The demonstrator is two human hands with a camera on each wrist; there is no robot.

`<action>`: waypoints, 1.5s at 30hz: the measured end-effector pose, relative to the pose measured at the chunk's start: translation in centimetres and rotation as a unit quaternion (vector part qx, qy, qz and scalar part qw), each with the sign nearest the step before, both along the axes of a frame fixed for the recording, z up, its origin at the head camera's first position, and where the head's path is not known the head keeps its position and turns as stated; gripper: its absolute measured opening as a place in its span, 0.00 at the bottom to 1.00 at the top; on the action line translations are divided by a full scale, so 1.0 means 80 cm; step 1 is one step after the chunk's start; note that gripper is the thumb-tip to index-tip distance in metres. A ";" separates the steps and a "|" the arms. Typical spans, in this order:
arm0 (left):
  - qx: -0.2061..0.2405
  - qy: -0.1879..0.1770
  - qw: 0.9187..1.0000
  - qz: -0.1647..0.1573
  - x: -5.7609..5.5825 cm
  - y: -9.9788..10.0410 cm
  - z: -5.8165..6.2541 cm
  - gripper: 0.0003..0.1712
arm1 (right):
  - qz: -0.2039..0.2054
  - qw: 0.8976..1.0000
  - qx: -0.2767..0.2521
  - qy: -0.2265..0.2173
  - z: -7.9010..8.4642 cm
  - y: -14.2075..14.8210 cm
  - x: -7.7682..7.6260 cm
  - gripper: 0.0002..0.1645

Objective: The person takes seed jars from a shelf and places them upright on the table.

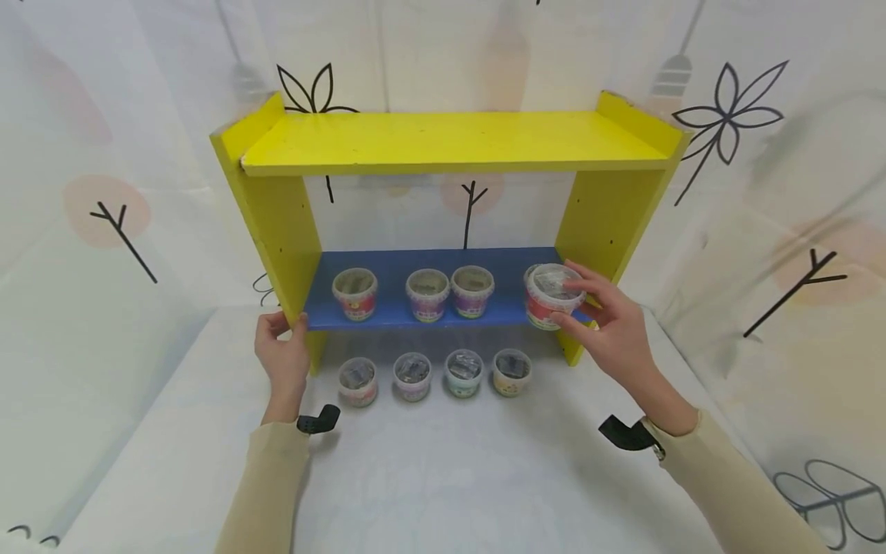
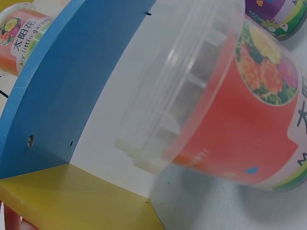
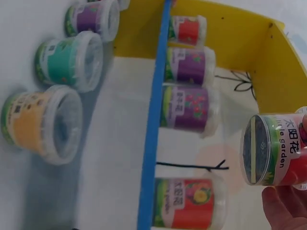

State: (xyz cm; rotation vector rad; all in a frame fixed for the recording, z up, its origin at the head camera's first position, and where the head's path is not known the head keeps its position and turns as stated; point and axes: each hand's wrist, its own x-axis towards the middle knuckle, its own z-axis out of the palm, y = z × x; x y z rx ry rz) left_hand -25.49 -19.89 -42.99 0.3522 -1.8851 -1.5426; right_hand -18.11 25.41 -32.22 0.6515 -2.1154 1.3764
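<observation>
My right hand (image 1: 612,331) holds a small plastic tub with a red flower label (image 1: 541,309) between thumb and fingers, tilted above the right end of the blue shelf board (image 1: 388,327). In the right wrist view the held tub (image 3: 268,151) shows its clear base, with the thumb below it. Just behind it, another red-labelled tub (image 3: 184,203) stands on the board, mostly hidden in the head view. At the shelf's left end my left hand (image 1: 282,354) grips the edge where the board meets the yellow side panel (image 1: 270,223), thumb in front.
On the board stand a red-labelled tub (image 1: 356,296) and two purple-labelled tubs (image 1: 427,300). Below, on the white table (image 1: 443,477), is a row of tubs with red, purple, green (image 1: 462,381) and orange (image 1: 511,381) labels. A yellow top board (image 1: 443,142) spans above.
</observation>
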 end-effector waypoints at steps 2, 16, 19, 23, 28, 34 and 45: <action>0.000 -0.002 1.000 -0.001 -0.001 -0.001 0.000 0.16 | -0.006 1.000 -0.002 -0.007 -0.006 0.006 0.001 0.26; 0.004 -0.008 1.000 -0.001 0.002 0.003 0.004 0.16 | -0.071 0.996 0.016 -0.049 -0.047 0.044 0.014 0.26; 0.004 -0.006 1.000 -0.004 0.003 0.003 0.004 0.17 | -0.085 0.994 0.028 -0.060 -0.057 0.050 0.017 0.26; -0.001 -0.003 1.000 -0.006 0.004 0.004 0.005 0.16 | -0.097 0.992 0.044 -0.070 -0.071 0.055 0.020 0.26; -0.004 0.013 1.000 -0.010 0.005 0.003 0.006 0.16 | -0.107 0.989 0.051 -0.090 -0.085 0.061 0.022 0.23; -0.003 0.002 1.000 -0.006 0.005 0.001 0.005 0.17 | -0.119 0.984 0.060 -0.116 -0.109 0.067 0.021 0.21; 0.001 -0.009 1.000 -0.007 0.003 0.002 0.005 0.17 | -0.118 0.971 0.086 -0.187 -0.155 0.074 0.008 0.23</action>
